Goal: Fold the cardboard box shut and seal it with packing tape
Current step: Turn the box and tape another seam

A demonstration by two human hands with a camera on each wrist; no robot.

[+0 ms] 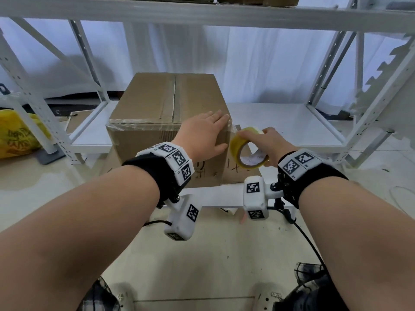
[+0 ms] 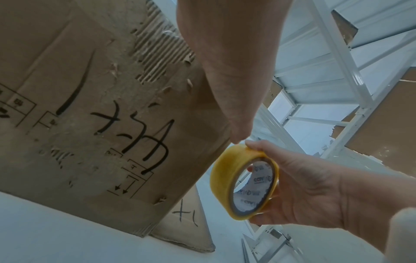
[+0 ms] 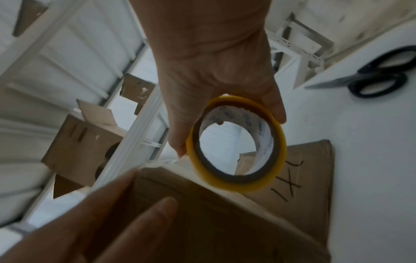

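Taping the near right corner of a closed cardboard box

The cardboard box (image 1: 161, 113) sits on a low white shelf (image 1: 292, 122), flaps folded down, with clear tape along its centre seam and across its near top edge. The left hand (image 1: 206, 133) lies flat with straight fingers over the box's near right top corner, pressing on the cardboard. Just right of that corner, the right hand (image 1: 269, 144) grasps a yellow tape roll (image 1: 246, 151), fingers curled over the rim and thumb underneath; in the wrist views the roll stands on edge, close beside the box's corner. A flat cardboard sheet (image 2: 186, 229) marked in black pen lies on the shelf under the box's right side. Black scissors (image 3: 380, 74) rest farther right on a white surface. A yellow bag (image 1: 18, 135) lies on the floor at far left.
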